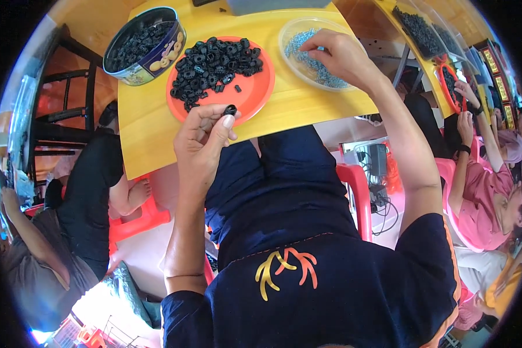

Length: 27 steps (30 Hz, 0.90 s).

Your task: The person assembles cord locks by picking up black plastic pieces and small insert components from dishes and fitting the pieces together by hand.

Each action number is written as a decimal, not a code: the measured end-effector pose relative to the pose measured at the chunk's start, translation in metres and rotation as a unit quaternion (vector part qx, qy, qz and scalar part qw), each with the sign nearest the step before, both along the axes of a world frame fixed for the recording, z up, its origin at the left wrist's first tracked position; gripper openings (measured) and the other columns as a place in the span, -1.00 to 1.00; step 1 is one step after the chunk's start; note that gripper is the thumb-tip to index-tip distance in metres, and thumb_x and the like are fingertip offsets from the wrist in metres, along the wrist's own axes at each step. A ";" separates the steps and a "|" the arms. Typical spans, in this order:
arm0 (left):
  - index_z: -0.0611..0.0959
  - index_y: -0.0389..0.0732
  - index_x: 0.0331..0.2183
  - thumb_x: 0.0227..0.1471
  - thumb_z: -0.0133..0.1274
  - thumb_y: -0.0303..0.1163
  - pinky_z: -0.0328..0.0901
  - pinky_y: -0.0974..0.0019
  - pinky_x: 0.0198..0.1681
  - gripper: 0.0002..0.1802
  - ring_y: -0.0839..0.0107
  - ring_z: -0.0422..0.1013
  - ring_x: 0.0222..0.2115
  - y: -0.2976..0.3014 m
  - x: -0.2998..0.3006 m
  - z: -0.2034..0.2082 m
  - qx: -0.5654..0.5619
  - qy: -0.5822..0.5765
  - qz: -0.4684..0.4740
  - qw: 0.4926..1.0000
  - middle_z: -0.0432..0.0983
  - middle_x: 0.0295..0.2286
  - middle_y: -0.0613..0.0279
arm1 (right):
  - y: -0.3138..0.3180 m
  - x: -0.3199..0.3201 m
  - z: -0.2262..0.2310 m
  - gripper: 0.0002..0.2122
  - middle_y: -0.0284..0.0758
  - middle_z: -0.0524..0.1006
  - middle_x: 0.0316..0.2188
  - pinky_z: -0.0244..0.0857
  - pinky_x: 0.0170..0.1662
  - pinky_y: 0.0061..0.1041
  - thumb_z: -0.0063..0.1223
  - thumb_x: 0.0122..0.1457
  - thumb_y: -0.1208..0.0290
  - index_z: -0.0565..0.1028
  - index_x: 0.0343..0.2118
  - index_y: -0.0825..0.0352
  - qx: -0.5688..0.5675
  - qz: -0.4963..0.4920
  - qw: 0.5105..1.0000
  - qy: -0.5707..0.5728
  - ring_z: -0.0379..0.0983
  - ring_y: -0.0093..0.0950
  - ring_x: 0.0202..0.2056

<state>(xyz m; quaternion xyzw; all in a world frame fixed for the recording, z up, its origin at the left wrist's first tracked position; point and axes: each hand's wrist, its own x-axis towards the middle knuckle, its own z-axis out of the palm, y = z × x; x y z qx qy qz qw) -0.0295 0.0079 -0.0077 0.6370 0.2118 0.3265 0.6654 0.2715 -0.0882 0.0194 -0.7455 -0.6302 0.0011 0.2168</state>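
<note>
Between thumb and forefinger my left hand point(206, 130) pinches a small black plastic part point(230, 110), just over the near edge of an orange plate point(261, 95). Heaped on that plate are many more black plastic parts point(211, 66), with one lying apart from the pile. My right hand point(339, 55) reaches over a clear round tub point(290, 32) of small bluish metallic pieces point(325, 75). Its fingers are bent together at the pile; whether a piece is between the fingertips is too small to see.
A round tin point(145, 72) full of black parts stands left of the plate on the yellow table point(145, 133). A grey-blue bin point(272, 6) is at the far edge. People sit at both sides; one at right works over a red tray point(446, 87).
</note>
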 end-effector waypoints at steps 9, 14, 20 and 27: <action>0.54 -0.31 -0.20 0.10 0.04 -0.49 0.26 0.50 -0.47 -0.81 0.54 0.40 -0.53 -0.003 0.010 0.011 -0.082 -0.046 -0.059 0.994 0.56 -0.36 0.09 | -0.009 -0.015 0.016 -0.79 -0.55 0.43 -0.55 0.17 -0.48 -0.69 0.15 0.16 0.29 0.56 -0.28 0.35 0.064 -0.030 0.941 0.331 0.24 -0.74 -0.54; 0.55 -0.27 -0.20 0.09 0.07 -0.49 0.25 0.53 -0.47 -0.81 0.60 0.39 -0.52 -0.006 0.014 0.011 -0.095 -0.046 -0.069 0.992 0.57 -0.37 0.17 | -0.011 -0.011 0.016 -0.72 -0.53 0.40 -0.61 0.09 -0.52 -0.73 0.14 0.16 0.15 0.54 -0.40 0.32 0.035 -0.086 0.946 0.309 0.18 -0.76 -0.59; 0.55 -0.29 -0.20 0.10 0.05 -0.49 0.25 0.55 -0.48 -0.82 0.61 0.39 -0.53 -0.008 0.021 0.009 -0.094 -0.037 -0.077 0.992 0.56 -0.37 0.17 | -0.009 -0.010 0.014 -0.71 -0.53 0.41 -0.62 0.05 -0.56 -0.73 0.10 0.18 0.12 0.53 -0.44 0.30 0.010 -0.110 0.939 0.325 0.17 -0.79 -0.62; 0.53 -0.29 -0.22 0.11 0.05 -0.46 0.26 0.51 -0.46 -0.82 0.56 0.38 -0.52 -0.013 0.048 0.017 -0.101 -0.038 -0.093 0.990 0.56 -0.34 0.11 | -0.010 -0.005 0.010 -0.76 -0.54 0.44 -0.59 0.06 -0.54 -0.76 0.09 0.20 0.19 0.55 -0.39 0.30 0.022 -0.076 0.930 0.360 0.18 -0.79 -0.61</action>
